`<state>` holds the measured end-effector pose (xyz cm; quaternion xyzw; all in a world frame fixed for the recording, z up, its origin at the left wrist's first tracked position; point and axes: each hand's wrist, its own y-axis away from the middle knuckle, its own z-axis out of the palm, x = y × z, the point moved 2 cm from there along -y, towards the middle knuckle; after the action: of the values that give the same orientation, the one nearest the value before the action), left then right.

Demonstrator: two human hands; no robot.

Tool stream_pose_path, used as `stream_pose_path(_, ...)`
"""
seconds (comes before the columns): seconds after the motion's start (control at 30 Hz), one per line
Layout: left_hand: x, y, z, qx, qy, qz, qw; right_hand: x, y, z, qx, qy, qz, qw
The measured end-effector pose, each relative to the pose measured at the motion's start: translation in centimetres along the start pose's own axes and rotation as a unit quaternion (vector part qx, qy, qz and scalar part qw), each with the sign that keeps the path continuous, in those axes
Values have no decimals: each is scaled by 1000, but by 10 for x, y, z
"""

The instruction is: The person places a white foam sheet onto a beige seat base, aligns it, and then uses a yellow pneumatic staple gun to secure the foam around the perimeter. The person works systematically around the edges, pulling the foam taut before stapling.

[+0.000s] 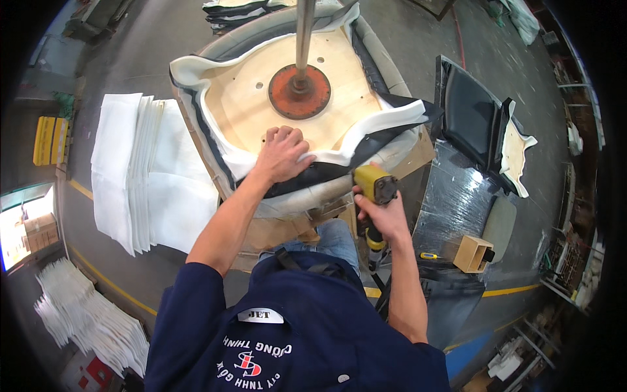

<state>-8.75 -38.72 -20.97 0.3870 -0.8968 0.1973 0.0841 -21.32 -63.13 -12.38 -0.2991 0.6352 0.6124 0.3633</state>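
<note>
A pale plywood seat board (241,104) lies under a press whose round red plate (300,91) bears down on its middle. White padding (375,130) and a black cover (307,175) are folded up round the board's edge. My left hand (283,154) is at the near edge, its fingers curled over the padding and the thumb beside it. In my right hand (388,219), to the right of that edge, is a yellow staple gun (374,184), held by the grip with a hose fitting below. The gun's nose is hard to make out and seems apart from the cover.
A steel press shaft (304,32) rises from the red plate. Stacked white sheets (124,170) stand at the left. On the right, a film-covered table (450,196) bears black upholstered seats (469,111), a small wooden box (471,254) and a yellow-handled tool (428,256).
</note>
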Motion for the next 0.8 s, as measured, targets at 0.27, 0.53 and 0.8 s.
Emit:
stream_pose_path(0.27, 84, -24, -20, -157, -111, -141, 971, -8, -41, -48, 4, 14, 14, 1000)
stream_pose_path(0.53, 86, -33, 10, -55, -40, -184, 981, -22, -44, -29, -38, 24, 16, 999)
stream_pose_path(0.8, 75, -29, 28, 18, -9, -169, 985, -38, -52, -9, -29, 78, 94, 992)
